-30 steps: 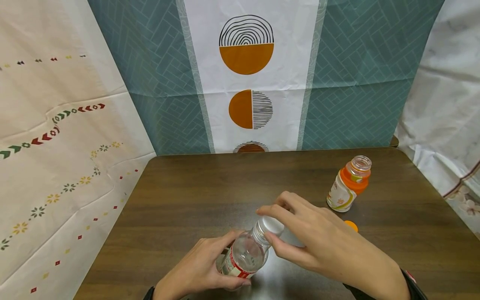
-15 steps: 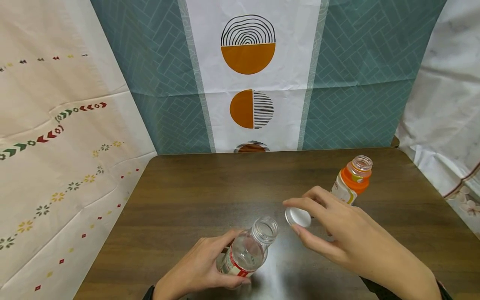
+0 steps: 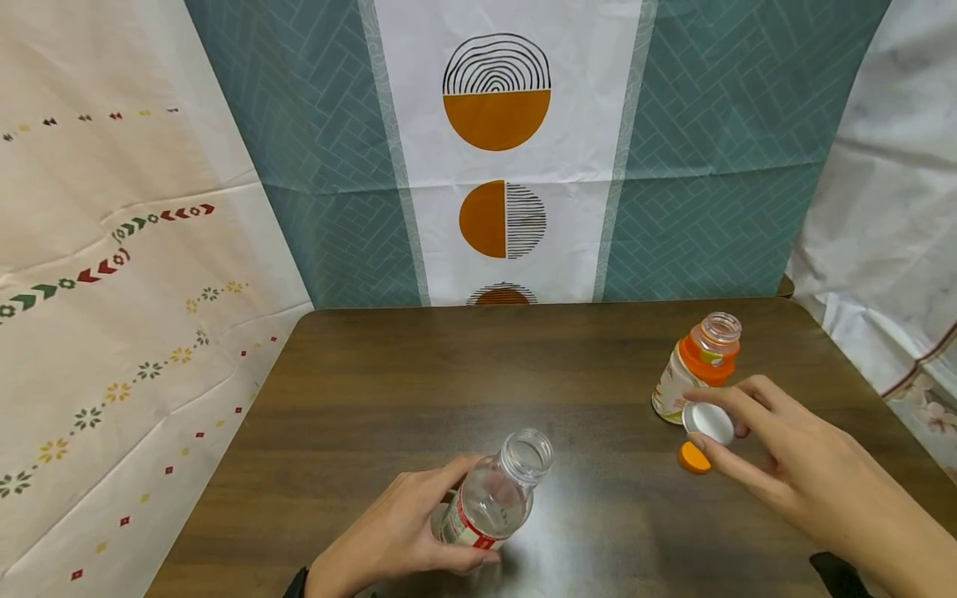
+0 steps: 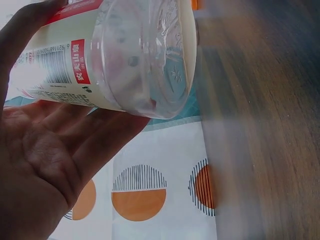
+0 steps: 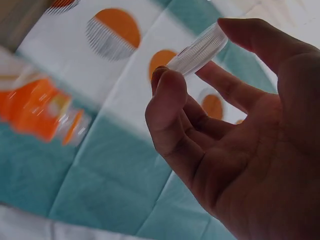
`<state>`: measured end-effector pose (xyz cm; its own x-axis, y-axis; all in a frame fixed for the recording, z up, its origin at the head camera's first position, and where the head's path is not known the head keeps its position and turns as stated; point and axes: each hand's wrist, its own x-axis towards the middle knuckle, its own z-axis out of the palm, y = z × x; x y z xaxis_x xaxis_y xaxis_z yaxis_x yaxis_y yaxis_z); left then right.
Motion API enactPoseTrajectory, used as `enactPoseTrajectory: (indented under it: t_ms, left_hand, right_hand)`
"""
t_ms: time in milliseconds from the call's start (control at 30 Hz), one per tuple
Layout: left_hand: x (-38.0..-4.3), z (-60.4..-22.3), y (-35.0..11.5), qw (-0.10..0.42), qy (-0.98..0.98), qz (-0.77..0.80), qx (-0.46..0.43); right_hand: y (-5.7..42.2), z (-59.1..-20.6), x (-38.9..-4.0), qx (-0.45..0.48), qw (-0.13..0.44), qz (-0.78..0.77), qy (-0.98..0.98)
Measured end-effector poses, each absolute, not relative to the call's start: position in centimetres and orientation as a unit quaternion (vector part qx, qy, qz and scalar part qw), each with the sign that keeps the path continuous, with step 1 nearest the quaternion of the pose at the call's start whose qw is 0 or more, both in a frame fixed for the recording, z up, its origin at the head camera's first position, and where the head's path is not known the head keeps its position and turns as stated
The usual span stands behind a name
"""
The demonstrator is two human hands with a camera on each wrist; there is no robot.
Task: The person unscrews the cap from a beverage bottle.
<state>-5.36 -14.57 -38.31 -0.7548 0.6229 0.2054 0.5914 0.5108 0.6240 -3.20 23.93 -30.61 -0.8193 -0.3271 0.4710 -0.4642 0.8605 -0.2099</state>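
My left hand [image 3: 407, 527] grips a clear plastic bottle [image 3: 497, 507] round its labelled body, near the front of the table. The bottle's mouth is uncapped, and it leans to the right in the head view. In the left wrist view, the bottle's ridged clear base [image 4: 145, 60] and barcode label [image 4: 50, 67] show above the palm. My right hand [image 3: 792, 465] pinches a white bottle cap [image 3: 709, 423] between thumb and fingers, seen edge-on as a translucent cap [image 5: 199, 49] in the right wrist view. An orange cap [image 3: 694, 458] lies on the table just below the held one.
An uncapped bottle of orange drink [image 3: 695, 365] stands at the right of the brown wooden table [image 3: 449, 365], just beyond my right hand. A patterned cloth [image 3: 321, 166] hangs behind the table's back edge, with pale cloths at both sides.
My right hand has lifted the white cap off the clear bottle and carried it to the right, beside the orange drink bottle. My left hand and the clear bottle have stayed nearly still.
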Motion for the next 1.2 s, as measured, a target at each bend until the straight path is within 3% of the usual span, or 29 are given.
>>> enactPoseTrajectory:
  t_ms: [133,467,667,1000,1200]
  left_hand:
    - [-5.5,-38.3,-14.6,0.015,0.870,0.347,0.350]
    - [-5.5,-38.4,-14.7,0.021,0.872,0.349,0.341]
    - [-5.6,-38.4,-14.6,0.008,0.869,0.349,0.349]
    - [-5.6,-38.4,-14.7,0.002,0.874,0.346,0.342]
    - [-5.7,-38.3,-15.0,0.000,0.875,0.352,0.332]
  right_hand:
    - [26.3,-31.9,-3.4,0.183,0.229,0.157,-0.943]
    - [30.8,-35.3,-4.7,0.110,0.177,0.160,-0.965]
    - [32.9,-37.9,-5.6,0.071,0.122,0.151,-0.978]
    - [36.2,-41.9,-7.5,0.032,-0.025,0.132,-0.990]
    - [37.4,-43.6,-8.2,0.031,-0.045,0.138,-0.989]
